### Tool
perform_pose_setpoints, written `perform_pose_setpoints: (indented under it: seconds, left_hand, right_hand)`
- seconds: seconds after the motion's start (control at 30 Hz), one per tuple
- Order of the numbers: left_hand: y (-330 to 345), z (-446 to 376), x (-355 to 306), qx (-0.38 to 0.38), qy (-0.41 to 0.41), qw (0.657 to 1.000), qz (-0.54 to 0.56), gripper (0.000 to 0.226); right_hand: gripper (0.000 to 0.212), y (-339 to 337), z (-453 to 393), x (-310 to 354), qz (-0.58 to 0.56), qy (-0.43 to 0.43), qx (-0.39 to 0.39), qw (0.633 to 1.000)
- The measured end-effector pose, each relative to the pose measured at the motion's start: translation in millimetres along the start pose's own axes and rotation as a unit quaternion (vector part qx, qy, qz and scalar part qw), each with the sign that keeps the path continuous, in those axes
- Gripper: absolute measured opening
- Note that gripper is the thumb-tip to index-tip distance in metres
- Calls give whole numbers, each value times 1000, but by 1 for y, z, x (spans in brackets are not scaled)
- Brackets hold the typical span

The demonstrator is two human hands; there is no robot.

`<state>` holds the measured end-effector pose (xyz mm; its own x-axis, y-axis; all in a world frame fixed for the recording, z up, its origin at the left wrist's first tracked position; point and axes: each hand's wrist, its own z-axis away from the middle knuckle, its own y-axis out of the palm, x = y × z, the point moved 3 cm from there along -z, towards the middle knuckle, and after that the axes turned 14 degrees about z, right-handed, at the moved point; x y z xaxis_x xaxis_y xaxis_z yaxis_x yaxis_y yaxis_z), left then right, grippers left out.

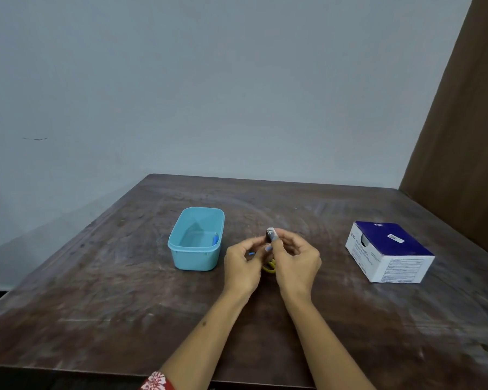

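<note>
nearest, over the dark wooden counter, the left hand and right hand meet, their curled fingers pinching a small white and grey packet between them. it looks light, thin and easily crumpled, so it is best gripped at its edges. a yellow object lies half hidden beneath. farther left, a light blue plastic tub holds one small blue piece. to the right sits a white and dark blue cardboard box, contents hidden.

hands 2: left hand, right hand | small packet 1 | light-blue tub 1 | blue piece in tub 1 | blue-and-white carton 1 | yellow item 1
</note>
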<state>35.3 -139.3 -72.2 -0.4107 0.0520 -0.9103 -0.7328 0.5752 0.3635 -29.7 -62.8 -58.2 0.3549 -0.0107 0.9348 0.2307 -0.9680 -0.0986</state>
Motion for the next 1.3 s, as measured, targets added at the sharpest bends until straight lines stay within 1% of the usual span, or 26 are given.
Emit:
perform_pose_setpoints:
  seconds: [0.07,0.13,0.27,0.43,0.57,0.73,0.83,1.03,1.2,1.3]
  left_hand:
    - [0,1,-1,-8,-13,999,28,18]
    - [-2,1,0,-20,-21,999,37,19]
    - [-4,0,1,-34,-23,998,36,22]
    - [-5,-2,2,-32,-13,999,18,14]
    - [-4,-1,2,-18,-10,1000,19,22]
    - [-2,-2,0,-18,-8,999,31,18]
    - [-2,-2,1,-16,-12,999,33,16]
    - [-2,-2,2,6,-12,1000,-19,18]
    - [-6,-4,2,-15,5,999,-45,18]
    - [-5,-2,3,6,-3,999,-39,18]
  right_hand:
    - [18,0,1,0,-3,0,6,1000]
    - [24,0,3,1,3,-19,7,1000]
    - [24,-1,5,5,28,-59,5,998]
    - [23,0,5,8,32,-59,13,998]
    - [25,1,4,7,35,-50,27,998]
    - [21,1,1,4,20,-22,44,999]
    - [19,2,2,2,38,-32,51,997]
    - [16,2,-1,1,63,-43,31,997]
    - [16,5,0,-2,102,-54,71,991]
    - [16,4,0,-1,87,-53,47,994]
